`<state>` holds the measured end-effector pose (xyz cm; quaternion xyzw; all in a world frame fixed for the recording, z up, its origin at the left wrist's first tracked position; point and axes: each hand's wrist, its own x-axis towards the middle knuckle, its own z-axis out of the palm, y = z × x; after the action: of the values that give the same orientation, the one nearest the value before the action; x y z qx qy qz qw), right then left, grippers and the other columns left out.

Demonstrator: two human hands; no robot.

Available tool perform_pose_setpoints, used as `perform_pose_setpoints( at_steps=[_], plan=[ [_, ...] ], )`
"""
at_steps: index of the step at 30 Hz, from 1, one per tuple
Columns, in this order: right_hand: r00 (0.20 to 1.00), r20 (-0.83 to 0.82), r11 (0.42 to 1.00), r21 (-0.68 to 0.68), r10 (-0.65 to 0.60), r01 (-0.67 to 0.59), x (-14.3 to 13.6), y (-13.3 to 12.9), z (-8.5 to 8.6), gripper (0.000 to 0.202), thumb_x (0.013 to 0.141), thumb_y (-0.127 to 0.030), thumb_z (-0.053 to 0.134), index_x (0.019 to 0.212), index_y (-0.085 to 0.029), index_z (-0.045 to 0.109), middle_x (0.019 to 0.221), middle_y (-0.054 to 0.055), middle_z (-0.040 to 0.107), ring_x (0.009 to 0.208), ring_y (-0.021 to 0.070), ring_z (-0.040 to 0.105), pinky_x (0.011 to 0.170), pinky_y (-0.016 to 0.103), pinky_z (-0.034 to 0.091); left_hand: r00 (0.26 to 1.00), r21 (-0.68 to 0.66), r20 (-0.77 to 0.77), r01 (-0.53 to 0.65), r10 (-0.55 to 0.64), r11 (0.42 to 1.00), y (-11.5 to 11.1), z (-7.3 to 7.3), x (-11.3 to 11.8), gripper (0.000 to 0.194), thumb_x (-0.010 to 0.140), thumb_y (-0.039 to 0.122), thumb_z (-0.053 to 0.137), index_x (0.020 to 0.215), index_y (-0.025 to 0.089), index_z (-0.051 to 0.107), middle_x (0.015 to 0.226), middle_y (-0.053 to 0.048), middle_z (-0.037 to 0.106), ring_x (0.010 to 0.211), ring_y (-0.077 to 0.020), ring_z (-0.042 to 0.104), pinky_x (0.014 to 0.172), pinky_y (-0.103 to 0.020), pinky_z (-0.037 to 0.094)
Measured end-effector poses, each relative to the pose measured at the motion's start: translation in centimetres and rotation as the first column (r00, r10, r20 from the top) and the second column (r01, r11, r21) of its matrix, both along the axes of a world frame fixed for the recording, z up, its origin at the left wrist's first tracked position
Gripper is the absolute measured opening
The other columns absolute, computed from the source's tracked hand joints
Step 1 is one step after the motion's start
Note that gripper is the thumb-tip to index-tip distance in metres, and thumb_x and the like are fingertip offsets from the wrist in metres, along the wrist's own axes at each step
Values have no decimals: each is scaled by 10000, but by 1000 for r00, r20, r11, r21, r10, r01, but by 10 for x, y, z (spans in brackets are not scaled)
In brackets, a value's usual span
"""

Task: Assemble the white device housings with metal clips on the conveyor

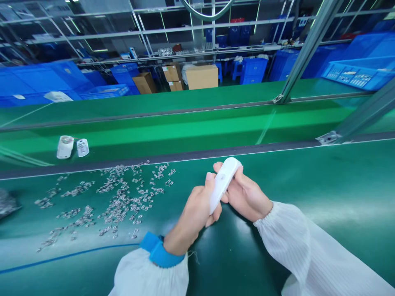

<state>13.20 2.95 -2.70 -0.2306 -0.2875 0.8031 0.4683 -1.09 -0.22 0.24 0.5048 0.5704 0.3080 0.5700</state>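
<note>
A smooth white oblong plastic housing [224,181] with rounded ends is held tilted above the green bench. My left hand [202,201] grips its lower left side, thumb along the edge and fingers underneath. My right hand [247,193] is closed around its upper right side, with the fingers partly hidden behind it. A blue wrist strap [162,250] circles my left wrist, and its cord runs off to the left. Many small metal clips [120,201] lie scattered on the bench to the left of my hands.
On the green conveyor belt [185,131] beyond the bench lie two white plastic parts [65,147]. A dark bag [8,203] sits at the left edge. Metal posts [305,53] rise at the right, near a blue crate [361,74]. Cardboard boxes [202,77] stand behind.
</note>
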Motion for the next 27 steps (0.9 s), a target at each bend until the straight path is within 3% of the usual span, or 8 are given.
perform_pose_setpoints(
  at_steps=[3, 6, 11, 13, 16, 20, 24, 27],
  plan=[
    [999, 20, 999, 28, -30, 30, -4, -4, -1, 381, 889, -506, 597, 1159, -241, 652, 1061, 58, 661, 744, 165, 551, 770, 357, 458, 964, -108, 263, 67, -36, 992, 2, 9, -2, 548, 944, 597, 377, 669, 160, 561, 459, 38, 418, 419, -71, 303, 439, -226, 223],
    [994, 35, 994, 29, -103, 102, -8, -7, 0, 330, 855, -441, 675, 1106, -229, 649, 1052, 57, 666, 906, 192, 591, 839, 352, 448, 962, -110, 273, 31, 0, 993, 4, 8, -1, 509, 886, 582, 533, 612, 155, 489, 491, 51, 391, 432, -48, 287, 424, -216, 164],
    [975, 217, 994, 110, -52, 28, 2, 1, 8, 366, 881, -470, 630, 1103, -180, 656, 963, 78, 702, 653, 140, 547, 717, 346, 454, 932, -86, 361, 39, -6, 996, 6, -5, 0, 448, 921, 552, 493, 759, 141, 571, 565, 26, 482, 457, -59, 363, 440, -211, 258],
    [931, 355, 987, 160, -83, 26, 11, 7, 14, 363, 863, -460, 656, 1080, -169, 667, 972, 89, 707, 682, 151, 575, 727, 355, 464, 914, -17, 406, 18, -10, 1000, 5, -9, 2, 338, 920, 477, 542, 896, 146, 605, 768, -30, 612, 576, -80, 498, 550, -226, 393],
    [777, 547, 948, 239, -312, 212, 20, 12, 19, 362, 750, -428, 783, 970, -168, 658, 890, 79, 706, 773, 188, 626, 731, 351, 482, 876, -3, 476, 85, -73, 996, -1, -11, 12, 327, 803, 304, 726, 1073, 172, 598, 1081, -94, 638, 874, -152, 618, 732, -264, 479],
    [671, 620, 914, 273, -406, 301, 22, 14, 16, 418, 689, -455, 819, 927, -176, 620, 821, 69, 693, 746, 196, 640, 679, 351, 501, 856, -23, 503, 155, -122, 988, -6, -13, 25, 339, 751, 225, 757, 1047, 156, 606, 1018, -100, 669, 947, -206, 658, 823, -322, 508],
    [633, 634, 894, 352, -444, 275, 18, 13, 9, 404, 733, -488, 769, 983, -200, 635, 941, 83, 688, 795, 205, 645, 717, 373, 514, 944, -4, 302, 139, -131, 990, -6, -18, 27, 205, 830, 280, 673, 978, 157, 602, 824, -61, 707, 744, -182, 690, 702, -300, 531],
    [492, 750, 893, 422, -442, 159, 17, 9, 6, 390, 669, -485, 811, 909, -223, 648, 946, 75, 673, 742, 207, 634, 648, 363, 501, 980, 199, -178, 125, -90, 972, -6, -23, 23, 197, 898, 370, 571, 877, 183, 630, 582, -6, 648, 518, -160, 610, 546, -277, 472]
  ],
)
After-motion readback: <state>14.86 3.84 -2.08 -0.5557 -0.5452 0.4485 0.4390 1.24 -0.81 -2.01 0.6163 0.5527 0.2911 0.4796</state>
